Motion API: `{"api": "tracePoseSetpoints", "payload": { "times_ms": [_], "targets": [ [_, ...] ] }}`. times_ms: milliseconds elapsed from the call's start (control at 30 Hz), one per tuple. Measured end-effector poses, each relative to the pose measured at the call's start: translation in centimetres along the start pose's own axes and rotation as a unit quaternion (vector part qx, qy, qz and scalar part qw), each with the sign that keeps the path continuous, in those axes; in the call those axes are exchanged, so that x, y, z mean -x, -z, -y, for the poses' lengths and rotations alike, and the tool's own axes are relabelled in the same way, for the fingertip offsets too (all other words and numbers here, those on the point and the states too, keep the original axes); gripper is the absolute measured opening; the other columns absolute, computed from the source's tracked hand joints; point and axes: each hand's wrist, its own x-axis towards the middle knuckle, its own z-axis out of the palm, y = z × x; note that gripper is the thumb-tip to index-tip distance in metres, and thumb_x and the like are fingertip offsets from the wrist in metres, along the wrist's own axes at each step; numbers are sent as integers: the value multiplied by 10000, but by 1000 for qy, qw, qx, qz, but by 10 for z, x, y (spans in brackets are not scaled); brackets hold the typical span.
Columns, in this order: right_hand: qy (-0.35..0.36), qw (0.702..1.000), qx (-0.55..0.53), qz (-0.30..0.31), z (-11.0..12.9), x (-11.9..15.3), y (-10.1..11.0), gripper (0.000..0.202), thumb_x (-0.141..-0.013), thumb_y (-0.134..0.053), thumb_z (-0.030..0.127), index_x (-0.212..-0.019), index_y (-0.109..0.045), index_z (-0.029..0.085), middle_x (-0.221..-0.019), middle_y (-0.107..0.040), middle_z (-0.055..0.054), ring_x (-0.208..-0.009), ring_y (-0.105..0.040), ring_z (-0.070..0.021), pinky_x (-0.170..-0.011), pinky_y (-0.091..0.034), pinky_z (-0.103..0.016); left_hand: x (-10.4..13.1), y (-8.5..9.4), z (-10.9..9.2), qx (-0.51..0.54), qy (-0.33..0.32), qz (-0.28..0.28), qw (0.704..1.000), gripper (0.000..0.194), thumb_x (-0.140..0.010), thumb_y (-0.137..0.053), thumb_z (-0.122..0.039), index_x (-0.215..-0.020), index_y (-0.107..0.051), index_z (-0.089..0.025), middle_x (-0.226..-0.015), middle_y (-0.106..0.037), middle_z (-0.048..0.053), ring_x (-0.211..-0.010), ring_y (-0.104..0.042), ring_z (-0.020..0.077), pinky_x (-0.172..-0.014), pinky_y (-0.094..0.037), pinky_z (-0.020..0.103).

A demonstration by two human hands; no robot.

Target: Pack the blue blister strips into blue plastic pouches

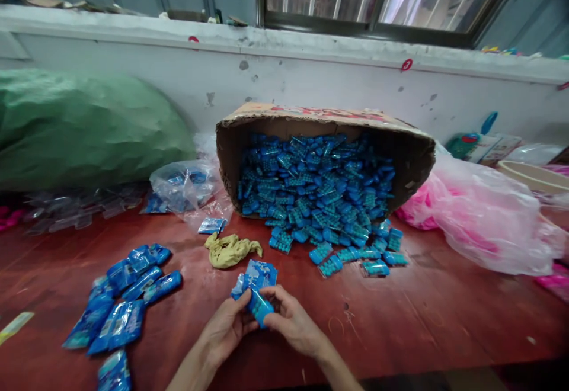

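Blue plastic on a red bench (400, 332): pinched a bead-filled bottle (260, 307) between left hand (225, 327) and right hand (292, 321) at near centre. Held its long axis far left to near right, with a blue packet (262, 272) just beyond; could not tell whether touching.

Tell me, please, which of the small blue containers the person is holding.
The blue container between left hand and right hand; the other loose ones lie inside or just before the cardboard box.
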Motion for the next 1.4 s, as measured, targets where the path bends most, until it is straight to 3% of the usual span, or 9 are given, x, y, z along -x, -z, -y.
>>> {"api": "tracePoseSetpoints", "payload": {
  "times_ms": [133, 400, 800, 967, 1067, 1167, 1267, 1333, 1400],
  "targets": [
    [-14, 997, -75, -25, -6, -6, 12, 543, -638, -671, 205, -1147, -490, 259, -1001, -503, -13, -829, -502, -148, -722, -408, -273, 5, -2, -2, 14, 12, 62, 998, 217, -707, -628, -239, -889, -579, -131, -792, -695, 67, -669, -649, 179, -611, -508, 293],
    [-41, 985, -163, 47, -6, -6, 11, 715, -551, -735, 175, -1200, -473, 323, -1138, -480, -1, -940, -482, -163, -807, -391, -294, 12, -5, 1, 77, 45, 146, 985, 155, -764, -552, -179, -899, -607, -128, -823, -698, 66, -718, -644, 162, -731, -485, 331],
    [-32, 993, -112, 33, 1, -1, 15, 594, -605, -721, 237, -1161, -527, 313, -1022, -524, 3, -896, -505, -161, -801, -402, -292, 26, -22, 11, 74, 15, 131, 988, 189, -719, -605, -132, -907, -600, -152, -861, -681, 33, -757, -639, 148, -806, -473, 338],
    [-35, 995, -91, -7, 2, -1, 14, 524, -633, -699, 305, -1136, -555, 271, -988, -558, -5, -908, -503, -183, -815, -399, -303, 27, -31, 15, 99, 9, 132, 986, 163, -737, -592, -150, -900, -601, -145, -887, -686, 49, -818, -639, 173, -854, -454, 364],
    [-41, 996, -81, 1, 0, 0, 11, 566, -637, -694, 300, -1174, -519, 261, -927, -577, 4, -829, -524, -166, -796, -408, -308, 24, -34, 18, 116, -4, 97, 988, 144, -755, -576, -204, -879, -611, -139, -828, -694, 60, -795, -648, 190, -838, -464, 372],
    [-43, 998, -47, 15, -5, -1, 9, 595, -658, -664, 232, -1218, -464, 271, -955, -566, 5, -785, -524, -141, -758, -426, -290, 23, -20, 6, 154, -34, 34, 987, 156, -782, -533, -257, -797, -621, -130, -710, -691, 72, -743, -656, 209, -795, -486, 382],
    [-17, 995, 99, -23, -9, -3, 12, 466, -712, -602, 194, -1165, -511, 251, -934, -562, -5, -741, -509, -129, -717, -426, -269, 30, 14, -27, 246, -129, -50, 959, 315, -837, -401, -355, -756, -614, -138, -690, -686, 78, -772, -652, 219, -742, -511, 397],
    [11, 972, 227, -61, -9, -8, 14, 324, -756, -566, 207, -1079, -570, 225, -857, -565, -9, -731, -504, -137, -718, -414, -272, 38, 38, -50, 272, -198, -102, 936, 489, -846, -275, -467, -848, -615, -116, -774, -688, 110, -783, -648, 211, -665, -532, 364],
    [39, 938, 334, -80, -8, -15, 13, 255, -780, -558, 234, -1032, -589, 212, -863, -569, -22, -786, -506, -158, -760, -399, -286, 45, 52, -64, 268, -213, -132, 930, 503, -867, -223, -425, -862, -611, -104, -762, -685, 112, -754, -649, 200, -646, -534, 360]
  ]
}}
